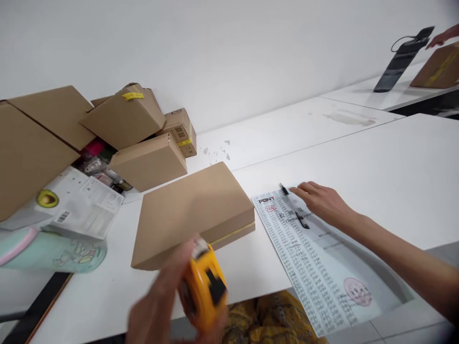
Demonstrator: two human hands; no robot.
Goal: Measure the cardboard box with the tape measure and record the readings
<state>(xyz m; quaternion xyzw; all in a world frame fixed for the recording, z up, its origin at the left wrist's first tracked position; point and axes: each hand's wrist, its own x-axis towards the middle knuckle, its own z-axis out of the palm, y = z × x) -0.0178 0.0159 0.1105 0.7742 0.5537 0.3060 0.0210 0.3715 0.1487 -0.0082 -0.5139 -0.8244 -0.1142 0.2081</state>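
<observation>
My left hand (159,296), slightly blurred, is closed around an orange tape measure (206,282) with a black mark on its side. It is held up in front of the near edge of a closed brown cardboard box (193,205) that lies flat on the table. On the right, my right hand (319,198) reaches over a printed report sheet (304,267), its fingers stretched out beside a pen (303,220). The pen lies slantwise near the top of the sheet. Whether the fingertips touch it I cannot tell. The sheet's lower part hangs past the table's front edge.
More cardboard boxes (124,114) are piled at the left by the wall. Near them are a white package with an avocado picture (86,200) and a mint-green bottle (77,253). A dark bottle (399,62) and another person's hand (444,36) on a box (437,67) show far right.
</observation>
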